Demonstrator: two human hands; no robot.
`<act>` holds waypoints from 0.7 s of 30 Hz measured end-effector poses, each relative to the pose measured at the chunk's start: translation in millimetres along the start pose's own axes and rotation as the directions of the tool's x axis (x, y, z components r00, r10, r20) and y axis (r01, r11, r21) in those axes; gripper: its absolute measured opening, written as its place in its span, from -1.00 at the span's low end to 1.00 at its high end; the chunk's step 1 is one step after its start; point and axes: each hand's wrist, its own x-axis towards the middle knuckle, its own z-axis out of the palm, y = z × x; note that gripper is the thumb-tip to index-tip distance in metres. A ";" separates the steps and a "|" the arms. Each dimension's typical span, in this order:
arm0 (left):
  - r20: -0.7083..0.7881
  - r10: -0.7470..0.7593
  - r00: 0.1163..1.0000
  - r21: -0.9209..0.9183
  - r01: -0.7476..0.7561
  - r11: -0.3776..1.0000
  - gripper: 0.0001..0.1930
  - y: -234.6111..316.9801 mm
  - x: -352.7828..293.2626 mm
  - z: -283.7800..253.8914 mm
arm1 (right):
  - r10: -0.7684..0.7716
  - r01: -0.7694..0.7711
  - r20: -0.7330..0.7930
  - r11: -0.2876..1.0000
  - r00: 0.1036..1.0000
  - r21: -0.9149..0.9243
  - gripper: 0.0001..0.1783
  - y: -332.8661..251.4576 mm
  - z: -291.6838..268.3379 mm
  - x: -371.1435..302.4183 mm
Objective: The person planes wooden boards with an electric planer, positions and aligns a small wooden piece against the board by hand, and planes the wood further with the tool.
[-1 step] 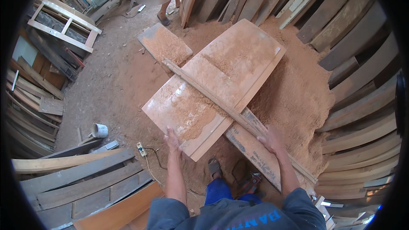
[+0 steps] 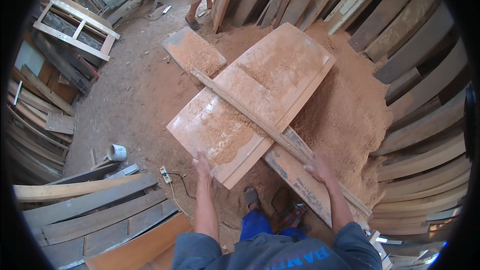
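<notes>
A broad wooden panel [image 2: 287,62], strewn with sawdust, lies at a slant over a long plank [image 2: 300,182]. Across its top runs a narrow wooden strip [image 2: 240,106], whose near end reaches past the panel on the right. My left hand [image 2: 202,167] is closed at the panel's near left edge, close to the corner; some of its fingers are hidden. My right hand [image 2: 321,170] has its fingers wrapped over the strip, above the plank. Part of the strip's near end lies behind my right forearm.
A red power tool [image 2: 296,211] lies on the ground near my feet. Beside a power socket [image 2: 165,174] trails a cord. A white bucket [image 2: 117,153] stands at left, near stacked boards [image 2: 100,205]. Planks [image 2: 425,152] line the right side. Someone's foot [image 2: 192,22] shows at the back.
</notes>
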 end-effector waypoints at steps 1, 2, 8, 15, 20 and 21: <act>0.024 0.035 0.999 0.142 -0.038 0.989 -0.40 -1.0 -7.9 1.2 | 0.013 -0.012 0.013 0.992 1.000 -0.123 -0.40 14.5 9.9 -9.3; 0.012 0.039 0.999 0.143 -0.040 0.989 -0.40 -11.3 -14.0 -6.6 | 0.001 0.001 0.018 0.993 1.000 -0.120 -0.40 10.6 7.1 -11.5; 0.026 0.050 0.998 -0.001 -0.050 0.999 -0.40 -27.8 -35.9 -16.2 | 0.142 -0.147 0.275 0.989 0.951 0.000 -0.32 -0.7 16.8 -51.5; -0.043 0.048 0.998 0.195 -0.039 0.980 -0.44 1.5 -43.2 -4.9 | 0.184 -0.191 0.065 0.974 0.981 0.126 -0.30 -40.0 8.5 30.2; -0.041 0.069 0.997 0.163 -0.061 0.985 -0.42 2.3 -48.2 0.1 | 0.266 -0.258 -0.081 0.961 0.960 0.103 -0.37 -66.5 42.6 140.4; -0.009 0.059 0.998 0.174 -0.057 0.983 -0.43 3.6 -47.4 10.2 | 0.231 -0.201 -0.074 0.935 0.970 0.292 -0.42 -52.8 56.0 164.6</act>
